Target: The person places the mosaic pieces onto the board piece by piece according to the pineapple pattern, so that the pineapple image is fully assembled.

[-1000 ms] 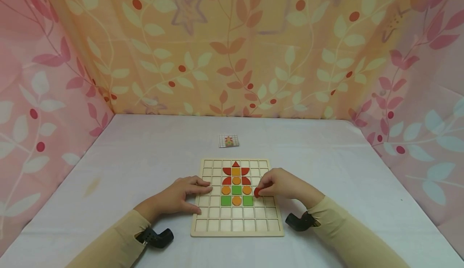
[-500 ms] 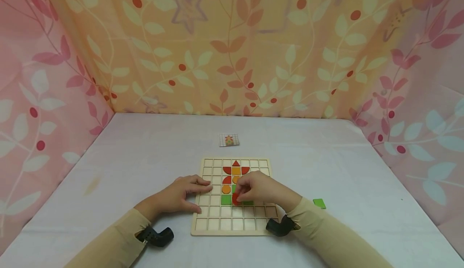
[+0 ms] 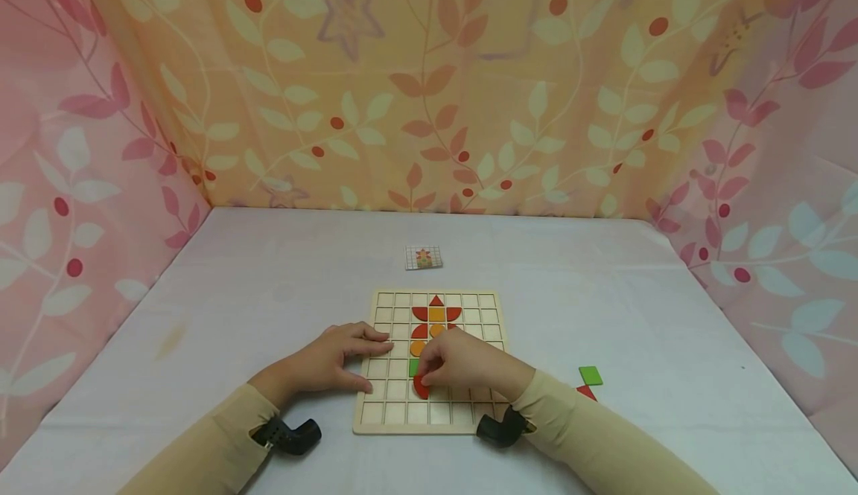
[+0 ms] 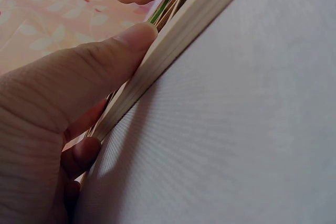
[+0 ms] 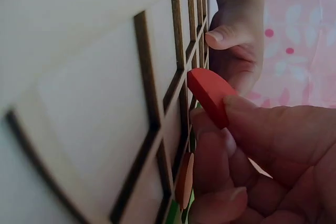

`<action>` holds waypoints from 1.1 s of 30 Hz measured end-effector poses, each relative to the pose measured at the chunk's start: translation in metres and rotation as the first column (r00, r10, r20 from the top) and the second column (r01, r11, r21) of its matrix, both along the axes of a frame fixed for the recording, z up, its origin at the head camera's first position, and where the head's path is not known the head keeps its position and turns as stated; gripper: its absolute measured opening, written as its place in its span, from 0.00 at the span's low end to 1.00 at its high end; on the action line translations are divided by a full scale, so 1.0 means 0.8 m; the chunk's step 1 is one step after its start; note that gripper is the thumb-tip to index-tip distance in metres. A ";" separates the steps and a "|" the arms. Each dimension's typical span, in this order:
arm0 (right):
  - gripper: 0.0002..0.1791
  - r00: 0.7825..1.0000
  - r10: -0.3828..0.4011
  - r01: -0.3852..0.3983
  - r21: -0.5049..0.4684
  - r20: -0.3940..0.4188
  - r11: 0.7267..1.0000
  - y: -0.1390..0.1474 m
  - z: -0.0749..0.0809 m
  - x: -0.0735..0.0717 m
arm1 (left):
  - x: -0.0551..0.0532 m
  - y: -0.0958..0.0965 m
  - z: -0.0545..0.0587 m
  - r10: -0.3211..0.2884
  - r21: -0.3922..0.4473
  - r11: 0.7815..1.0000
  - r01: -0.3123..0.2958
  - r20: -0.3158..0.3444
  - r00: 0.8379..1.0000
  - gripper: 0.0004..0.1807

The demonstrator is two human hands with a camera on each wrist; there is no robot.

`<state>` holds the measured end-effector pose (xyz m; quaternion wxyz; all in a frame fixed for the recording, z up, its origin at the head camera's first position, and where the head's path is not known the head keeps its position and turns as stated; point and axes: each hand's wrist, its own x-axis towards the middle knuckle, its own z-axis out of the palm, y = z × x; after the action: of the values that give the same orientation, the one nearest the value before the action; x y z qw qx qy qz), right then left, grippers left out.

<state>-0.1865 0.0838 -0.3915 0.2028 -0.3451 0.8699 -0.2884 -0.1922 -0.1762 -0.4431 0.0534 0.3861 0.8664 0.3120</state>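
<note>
A wooden grid board (image 3: 375,420) lies on the table, with red, orange and green tiles set in its upper and middle squares. My right hand (image 3: 465,365) pinches a red curved-edged tile (image 3: 420,386) between thumb and fingers, just below the green tile (image 3: 414,367) on the left. In the right wrist view the red tile (image 5: 212,95) stands tilted against the grid. My left hand (image 3: 335,361) rests on the board's left edge, fingers stretched over the squares. Its thumb (image 4: 139,35) touches the rim in the left wrist view. My right hand hides several tiles on the board.
A small pattern card (image 3: 424,258) lies beyond the board. On the cloth by the right sleeve lie a green square tile (image 3: 590,375) and a red tile (image 3: 586,392), partly covered by the sleeve. Floral curtains (image 3: 429,108) stand around the table.
My right hand has carried the red tile from the board's right side leftward and nearer, to below the green tile. Loose green and red tiles have come into sight by the sleeve. Left hand unmoved.
</note>
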 end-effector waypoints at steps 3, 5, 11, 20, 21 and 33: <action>0.05 1.000 -0.019 0.019 0.019 0.004 1.000 -0.002 0.001 0.001 | 0.000 0.000 0.000 -0.004 0.001 1.000 0.004 -0.004 1.000 0.36; 0.06 0.999 -0.037 0.037 0.031 -0.003 0.999 -0.003 0.002 0.002 | 0.000 0.000 0.000 -0.007 0.001 1.000 0.007 -0.006 1.000 0.36; 0.09 0.995 -0.093 0.093 0.037 -0.022 0.995 -0.007 0.000 0.005 | 0.000 0.000 0.000 -0.013 0.001 1.000 0.013 -0.012 1.000 0.36; 0.12 0.995 -0.080 0.083 0.046 -0.060 0.996 -0.009 -0.006 0.006 | 0.000 -0.001 0.000 -0.012 0.000 1.000 0.012 -0.015 1.000 0.36; 0.12 0.995 -0.076 0.080 0.058 -0.069 0.995 -0.009 -0.006 0.006 | 0.000 -0.001 -0.001 -0.013 0.002 1.000 0.013 -0.016 1.000 0.36; 0.10 0.995 -0.081 0.082 0.017 -0.049 0.996 -0.015 0.000 0.010 | 0.001 -0.001 0.001 -0.021 0.012 1.000 0.021 -0.039 0.999 0.35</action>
<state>-0.1783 0.0717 -0.3918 0.1731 -0.3141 0.8906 -0.2796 -0.1916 -0.1767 -0.4424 0.0372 0.4015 0.8613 0.3091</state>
